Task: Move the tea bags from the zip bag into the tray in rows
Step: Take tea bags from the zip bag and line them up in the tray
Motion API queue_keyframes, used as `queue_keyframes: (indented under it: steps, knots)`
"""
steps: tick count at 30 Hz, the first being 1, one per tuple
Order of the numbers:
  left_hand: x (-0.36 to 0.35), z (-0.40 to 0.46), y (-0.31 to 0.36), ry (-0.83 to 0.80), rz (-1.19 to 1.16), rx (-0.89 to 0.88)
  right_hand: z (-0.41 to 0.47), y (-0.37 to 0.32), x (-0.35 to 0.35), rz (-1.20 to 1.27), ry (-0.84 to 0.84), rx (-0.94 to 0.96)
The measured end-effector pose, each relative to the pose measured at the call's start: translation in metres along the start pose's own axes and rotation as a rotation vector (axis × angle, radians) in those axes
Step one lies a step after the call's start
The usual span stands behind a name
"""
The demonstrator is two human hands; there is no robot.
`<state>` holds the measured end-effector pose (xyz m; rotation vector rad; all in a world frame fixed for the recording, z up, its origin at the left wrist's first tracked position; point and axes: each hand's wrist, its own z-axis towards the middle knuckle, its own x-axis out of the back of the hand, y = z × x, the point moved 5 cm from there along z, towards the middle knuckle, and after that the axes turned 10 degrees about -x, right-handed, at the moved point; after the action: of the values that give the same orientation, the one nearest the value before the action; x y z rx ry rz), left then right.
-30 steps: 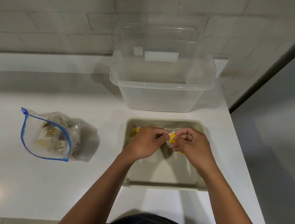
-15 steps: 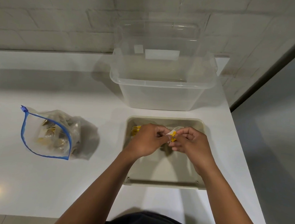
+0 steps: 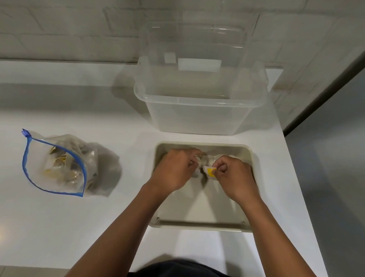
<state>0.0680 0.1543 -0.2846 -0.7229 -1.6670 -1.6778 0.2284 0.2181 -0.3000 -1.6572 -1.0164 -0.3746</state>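
While right fingers (image 3: 219, 167) pinch a tea bag (image 3: 209, 172), left fingers (image 3: 192, 163) curl beside it.

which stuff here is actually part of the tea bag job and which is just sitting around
Part of the job:
- zip bag, open, tea bags still inside
- tray
- tea bag pinched by the right hand
- left hand, fingers curled over the tray's far end

Just lying about:
- clear plastic bin behind the tray
- white counter
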Motion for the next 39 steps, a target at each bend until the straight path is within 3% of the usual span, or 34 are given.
queue_keyframes:
  steps: [20,29,39]
  knots:
    - [0.037,-0.052,-0.003,0.306,-0.062,-0.139,0.018,-0.003,-0.013,-0.094,0.08,-0.06]
    - [0.033,-0.053,-0.004,0.31,-0.094,-0.136,0.016,-0.012,-0.009,-0.311,0.179,-0.059]
    - [0.033,-0.054,-0.004,0.314,-0.119,-0.111,0.008,-0.009,0.0,-0.325,0.191,-0.005]
